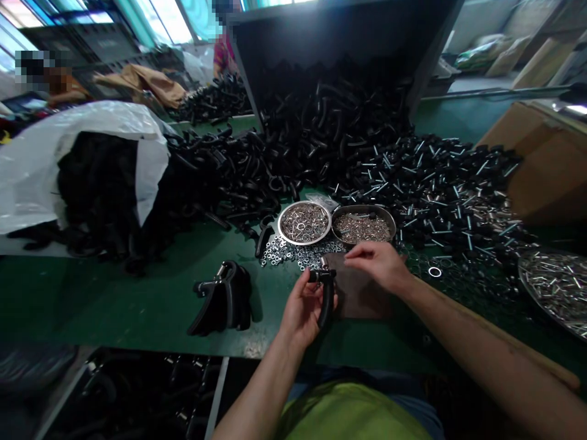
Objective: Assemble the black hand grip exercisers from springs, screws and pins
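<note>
black curved piece (327,302) held roughly upright in the left hand (300,308), the right hand (378,266) poised just beside it.

the left thumb and fingers are closed round the piece, by the left edge of a brown mat (362,296); the right fingertips are drawn together in a pinch, and whether they hold anything small cannot be told. the piece is dark, with a faint sheen, bent at its top, where a bright metal fitting shows. it appears partly made up; a group of like pieces (232,296), left of the left hand, bears similar metal and may be done. much seems left: a heap of black parts (330,119) beyond both hands, black-headed bolts (458,177) beyond the right, loose nuts (275,253) beyond the left.
</note>
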`<state>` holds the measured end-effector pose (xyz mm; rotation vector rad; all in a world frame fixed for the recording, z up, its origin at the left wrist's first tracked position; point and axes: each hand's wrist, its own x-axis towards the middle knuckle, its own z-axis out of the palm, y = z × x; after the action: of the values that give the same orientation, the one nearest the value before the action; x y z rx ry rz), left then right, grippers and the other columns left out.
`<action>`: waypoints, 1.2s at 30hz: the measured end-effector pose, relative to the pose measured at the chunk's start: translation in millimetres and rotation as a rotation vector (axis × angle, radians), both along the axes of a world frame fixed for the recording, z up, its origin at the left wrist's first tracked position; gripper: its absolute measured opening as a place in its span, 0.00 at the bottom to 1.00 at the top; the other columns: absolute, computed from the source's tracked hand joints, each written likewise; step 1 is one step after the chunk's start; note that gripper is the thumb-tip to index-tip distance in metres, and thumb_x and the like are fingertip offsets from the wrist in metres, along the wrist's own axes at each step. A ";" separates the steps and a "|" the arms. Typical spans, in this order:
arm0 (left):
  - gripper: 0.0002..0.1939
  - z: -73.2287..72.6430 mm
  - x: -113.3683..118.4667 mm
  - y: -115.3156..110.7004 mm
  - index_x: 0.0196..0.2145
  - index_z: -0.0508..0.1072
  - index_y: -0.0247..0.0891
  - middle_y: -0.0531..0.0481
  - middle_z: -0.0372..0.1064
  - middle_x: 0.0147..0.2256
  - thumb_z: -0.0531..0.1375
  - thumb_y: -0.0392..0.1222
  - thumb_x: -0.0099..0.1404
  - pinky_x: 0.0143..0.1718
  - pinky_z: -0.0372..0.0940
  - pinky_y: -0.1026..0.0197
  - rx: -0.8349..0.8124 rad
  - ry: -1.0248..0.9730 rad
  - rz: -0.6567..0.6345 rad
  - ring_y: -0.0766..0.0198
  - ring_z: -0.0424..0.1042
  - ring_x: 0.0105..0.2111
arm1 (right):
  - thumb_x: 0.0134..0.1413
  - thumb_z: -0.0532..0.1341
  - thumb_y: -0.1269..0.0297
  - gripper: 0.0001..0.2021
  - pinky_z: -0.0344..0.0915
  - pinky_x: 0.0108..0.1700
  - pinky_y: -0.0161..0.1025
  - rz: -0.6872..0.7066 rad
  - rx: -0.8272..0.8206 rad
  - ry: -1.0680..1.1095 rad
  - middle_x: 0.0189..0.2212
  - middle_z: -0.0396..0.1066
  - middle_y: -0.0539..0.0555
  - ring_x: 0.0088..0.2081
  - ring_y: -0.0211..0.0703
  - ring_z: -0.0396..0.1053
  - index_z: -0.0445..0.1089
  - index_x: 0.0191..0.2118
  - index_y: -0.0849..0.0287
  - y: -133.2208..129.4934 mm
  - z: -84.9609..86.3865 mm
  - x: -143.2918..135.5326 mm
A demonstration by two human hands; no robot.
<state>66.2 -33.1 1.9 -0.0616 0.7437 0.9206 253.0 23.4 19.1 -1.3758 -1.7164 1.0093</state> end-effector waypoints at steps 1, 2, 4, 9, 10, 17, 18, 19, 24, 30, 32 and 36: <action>0.18 0.3 0.7 -1.8 0.36 0.70 0.29 0.45 0.71 0.27 0.54 0.51 0.64 0.35 0.72 0.56 -0.003 -0.033 0.007 0.63 0.73 0.26 | 0.45 0.65 0.61 0.06 0.65 0.34 0.38 0.019 -0.003 0.051 0.27 0.75 0.51 0.30 0.40 0.70 0.74 0.28 0.58 -11.7 -3.2 -4.2; 0.18 0.5 1.5 -3.3 0.36 0.70 0.30 0.46 0.70 0.27 0.53 0.51 0.65 0.36 0.71 0.55 -0.003 -0.059 0.013 0.63 0.73 0.26 | 0.45 0.65 0.62 0.05 0.65 0.35 0.38 0.027 -0.001 0.080 0.27 0.74 0.51 0.30 0.40 0.70 0.74 0.27 0.58 -21.1 -6.5 -8.1; 0.18 1.0 3.0 -5.9 0.35 0.70 0.30 0.47 0.70 0.26 0.54 0.50 0.65 0.38 0.71 0.54 0.000 -0.087 0.017 0.65 0.72 0.25 | 0.45 0.66 0.64 0.03 0.65 0.35 0.38 0.036 0.000 0.096 0.27 0.74 0.51 0.31 0.41 0.70 0.74 0.26 0.58 -32.7 -12.0 -14.0; 0.17 3.3 5.0 -9.8 0.36 0.71 0.28 0.47 0.70 0.27 0.54 0.48 0.65 0.38 0.71 0.55 0.008 -0.073 0.003 0.67 0.71 0.23 | 0.44 0.66 0.67 0.03 0.63 0.34 0.37 0.025 -0.016 0.090 0.25 0.73 0.51 0.30 0.40 0.69 0.73 0.24 0.59 -36.1 -14.6 -17.3; 0.17 3.2 5.1 -10.4 0.36 0.71 0.28 0.47 0.70 0.27 0.55 0.48 0.64 0.38 0.71 0.55 0.011 -0.065 0.003 0.67 0.71 0.23 | 0.44 0.66 0.67 0.03 0.63 0.34 0.37 0.027 -0.018 0.085 0.25 0.73 0.51 0.29 0.40 0.69 0.72 0.23 0.59 -35.7 -14.1 -16.7; 0.12 -5.8 5.4 -11.1 0.35 0.70 0.31 0.48 0.70 0.27 0.59 0.44 0.61 0.31 0.72 0.61 0.042 0.066 0.006 0.67 0.71 0.24 | 0.45 0.65 0.66 0.04 0.62 0.33 0.36 0.072 -0.040 0.024 0.25 0.72 0.50 0.29 0.39 0.68 0.73 0.24 0.59 -36.1 -11.7 -11.2; 0.12 -6.8 5.2 -10.7 0.35 0.70 0.31 0.48 0.70 0.27 0.60 0.44 0.60 0.30 0.72 0.62 0.048 0.074 -0.004 0.67 0.71 0.24 | 0.45 0.65 0.66 0.04 0.62 0.33 0.36 0.076 -0.051 0.019 0.25 0.72 0.50 0.29 0.39 0.68 0.73 0.24 0.59 -36.1 -11.6 -10.7; 0.12 -7.4 5.0 -10.2 0.35 0.71 0.31 0.47 0.70 0.28 0.60 0.45 0.60 0.30 0.72 0.62 0.052 0.077 -0.017 0.67 0.71 0.24 | 0.44 0.65 0.66 0.03 0.62 0.33 0.36 0.077 -0.062 0.017 0.25 0.72 0.50 0.29 0.39 0.68 0.73 0.24 0.59 -36.1 -11.7 -10.3; 0.15 -7.4 3.3 -8.1 0.36 0.72 0.30 0.46 0.71 0.28 0.60 0.47 0.59 0.31 0.71 0.62 0.071 0.100 -0.083 0.66 0.71 0.25 | 0.45 0.65 0.66 0.03 0.62 0.33 0.36 0.108 -0.090 0.059 0.25 0.71 0.49 0.30 0.39 0.68 0.72 0.25 0.59 -33.9 -15.3 -7.4; 0.21 -9.1 0.4 -5.4 0.43 0.73 0.33 0.46 0.73 0.31 0.63 0.48 0.55 0.32 0.69 0.62 0.161 0.240 -0.226 0.65 0.71 0.27 | 0.45 0.65 0.67 0.05 0.60 0.33 0.34 0.263 -0.002 0.008 0.27 0.68 0.48 0.31 0.37 0.66 0.68 0.26 0.60 -26.8 -14.0 3.0; 0.23 -8.4 -0.7 -0.5 0.45 0.73 0.35 0.45 0.73 0.37 0.64 0.48 0.54 0.36 0.68 0.60 0.281 0.317 -0.283 0.63 0.72 0.32 | 0.49 0.63 0.66 0.04 0.59 0.33 0.33 0.323 0.129 -0.116 0.29 0.68 0.49 0.31 0.36 0.65 0.68 0.30 0.59 -23.5 -13.2 8.2; 0.31 -6.6 0.8 14.5 0.51 0.70 0.36 0.44 0.71 0.45 0.67 0.48 0.50 0.48 0.62 0.55 0.667 0.752 -0.474 0.55 0.69 0.44 | 0.59 0.54 0.67 0.08 0.51 0.30 0.35 0.463 0.609 -0.605 0.27 0.69 0.51 0.30 0.36 0.63 0.68 0.31 0.59 -16.8 -23.2 16.6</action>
<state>66.9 -18.6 -4.7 1.0566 1.0369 0.6796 269.6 6.5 -4.1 -0.9358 -2.5920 0.2090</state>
